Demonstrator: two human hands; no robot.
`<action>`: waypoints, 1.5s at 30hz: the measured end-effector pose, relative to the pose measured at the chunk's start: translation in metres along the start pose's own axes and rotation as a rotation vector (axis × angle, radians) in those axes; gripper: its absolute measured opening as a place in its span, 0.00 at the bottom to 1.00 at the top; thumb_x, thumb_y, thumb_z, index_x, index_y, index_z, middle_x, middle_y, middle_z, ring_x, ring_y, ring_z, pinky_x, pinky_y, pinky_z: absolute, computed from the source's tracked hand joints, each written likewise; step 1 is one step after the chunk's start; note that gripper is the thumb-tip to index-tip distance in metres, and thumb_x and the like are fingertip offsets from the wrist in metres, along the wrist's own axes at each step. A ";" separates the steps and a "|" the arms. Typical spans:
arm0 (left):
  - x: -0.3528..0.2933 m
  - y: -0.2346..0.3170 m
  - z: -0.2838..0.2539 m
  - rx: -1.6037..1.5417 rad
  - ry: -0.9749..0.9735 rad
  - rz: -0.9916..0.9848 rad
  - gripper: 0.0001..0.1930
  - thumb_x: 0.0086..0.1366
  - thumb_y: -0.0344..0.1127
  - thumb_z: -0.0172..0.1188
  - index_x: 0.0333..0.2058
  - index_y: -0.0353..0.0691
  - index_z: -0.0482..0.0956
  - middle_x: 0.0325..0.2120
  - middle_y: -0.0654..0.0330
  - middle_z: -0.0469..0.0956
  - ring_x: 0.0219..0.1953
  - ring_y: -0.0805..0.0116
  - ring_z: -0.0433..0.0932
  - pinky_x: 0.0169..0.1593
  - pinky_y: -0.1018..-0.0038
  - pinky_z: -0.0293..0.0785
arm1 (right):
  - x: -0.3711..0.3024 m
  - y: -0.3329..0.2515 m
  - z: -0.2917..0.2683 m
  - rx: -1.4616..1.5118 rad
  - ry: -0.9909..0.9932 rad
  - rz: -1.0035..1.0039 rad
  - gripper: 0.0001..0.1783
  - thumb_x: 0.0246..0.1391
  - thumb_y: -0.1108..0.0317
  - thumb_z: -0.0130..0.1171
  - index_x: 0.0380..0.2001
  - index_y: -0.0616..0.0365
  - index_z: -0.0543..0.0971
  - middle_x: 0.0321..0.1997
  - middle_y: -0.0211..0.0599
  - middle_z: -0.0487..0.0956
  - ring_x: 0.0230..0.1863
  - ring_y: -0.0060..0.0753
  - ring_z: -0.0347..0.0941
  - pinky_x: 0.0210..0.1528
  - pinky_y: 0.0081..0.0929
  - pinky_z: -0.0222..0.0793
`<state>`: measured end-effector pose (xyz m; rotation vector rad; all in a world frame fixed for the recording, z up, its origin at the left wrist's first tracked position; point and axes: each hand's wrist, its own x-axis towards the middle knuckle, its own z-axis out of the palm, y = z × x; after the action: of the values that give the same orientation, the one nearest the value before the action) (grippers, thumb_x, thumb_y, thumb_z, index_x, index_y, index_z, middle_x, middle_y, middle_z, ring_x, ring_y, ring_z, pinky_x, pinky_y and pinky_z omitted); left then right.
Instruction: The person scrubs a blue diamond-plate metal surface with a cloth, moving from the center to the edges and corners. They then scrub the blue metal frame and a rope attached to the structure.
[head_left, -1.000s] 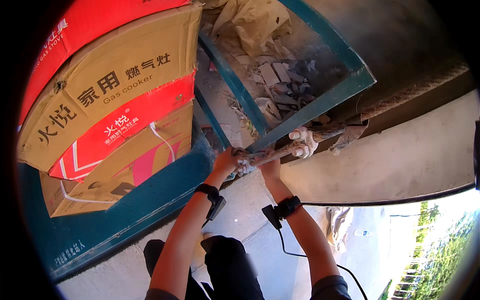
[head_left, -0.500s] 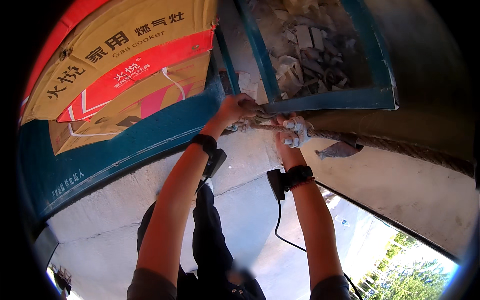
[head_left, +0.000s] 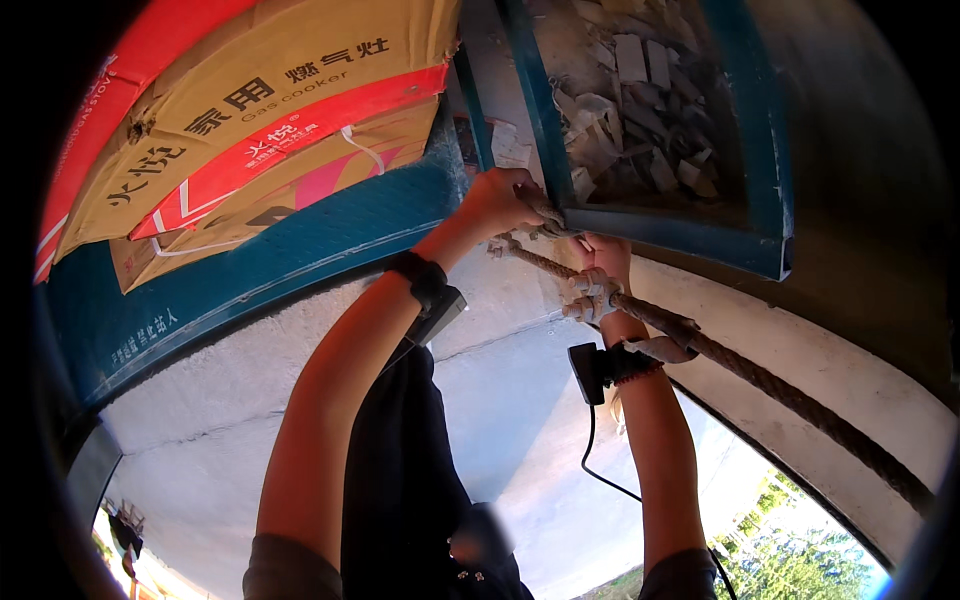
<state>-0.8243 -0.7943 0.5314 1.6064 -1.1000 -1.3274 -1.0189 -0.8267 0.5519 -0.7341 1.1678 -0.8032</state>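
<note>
Step in hand, my read: working the twisted strand (head_left: 547, 218) at the near-left corner of the blue metal frame (head_left: 680, 238), two-handed. The rope (head_left: 800, 400) runs from just below that corner, through a bolted clamp (head_left: 593, 296), and off to the near right; a scrap of cloth (head_left: 660, 349) hangs on it past the clamp.

Left hand (head_left: 500, 200): fingers curled narrow around the strand, left of the corner. Right hand (head_left: 603, 258): raised behind the rope and clamp, fingertips up by the frame's lower bar; grip partly hidden, can't tell if it's holding anything. Clamp overlaps the right wrist in view; contact not clear.

Next move, I'd say, calls for the left to keep the strand pinched while the right gets a clear hold close to the corner, keeping fingers out from between strand and bar. Risk: rope weight dragging on it.

Vs half a second ago: rope now slopes more steeply toward the near right and splits wider from the frame bar. Bar itself tilts down to the right; it was about level. Clamp sits lower in view. Part of that is head motion. Both hands are still at the corner, left still on the strand.
</note>
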 end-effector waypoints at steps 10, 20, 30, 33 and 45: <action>-0.014 0.074 -0.012 -0.064 -0.061 0.093 0.18 0.38 0.31 0.71 0.32 0.38 0.80 0.26 0.59 0.80 0.29 0.73 0.78 0.35 0.77 0.72 | -0.037 -0.057 -0.004 -0.553 -0.054 -0.340 0.22 0.50 0.80 0.53 0.50 0.56 0.68 0.53 0.39 0.70 0.54 0.36 0.68 0.59 0.43 0.65; -0.039 0.154 -0.029 -0.125 -0.078 0.249 0.16 0.38 0.30 0.69 0.31 0.39 0.81 0.26 0.59 0.79 0.28 0.69 0.78 0.32 0.77 0.71 | -0.097 -0.149 0.057 -0.076 0.150 -0.211 0.20 0.49 0.81 0.48 0.48 0.62 0.65 0.45 0.39 0.73 0.45 0.31 0.71 0.49 0.32 0.71; -0.063 0.223 -0.034 -0.312 -0.154 0.214 0.16 0.44 0.31 0.71 0.33 0.39 0.78 0.31 0.61 0.79 0.34 0.75 0.78 0.37 0.81 0.73 | -0.150 -0.226 0.091 -0.264 0.257 -0.404 0.14 0.54 0.74 0.50 0.45 0.62 0.70 0.43 0.39 0.75 0.46 0.29 0.73 0.48 0.30 0.73; -0.070 0.249 -0.042 -0.498 -0.181 0.141 0.15 0.48 0.30 0.69 0.36 0.39 0.77 0.32 0.62 0.78 0.36 0.77 0.77 0.38 0.81 0.72 | -0.162 -0.259 0.116 -0.272 0.087 -0.614 0.10 0.53 0.76 0.53 0.40 0.61 0.71 0.37 0.33 0.76 0.43 0.21 0.71 0.48 0.21 0.68; -0.117 0.228 -0.113 -0.599 0.046 0.598 0.21 0.47 0.19 0.66 0.40 0.40 0.71 0.39 0.64 0.74 0.45 0.73 0.74 0.50 0.76 0.72 | -0.173 -0.264 0.132 -0.361 -0.399 -0.445 0.13 0.47 0.79 0.56 0.38 0.62 0.72 0.38 0.32 0.73 0.44 0.22 0.68 0.52 0.19 0.60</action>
<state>-0.7559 -0.7567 0.8007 0.7805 -0.9292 -1.0605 -0.9657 -0.8078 0.8894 -1.4189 0.7991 -0.7665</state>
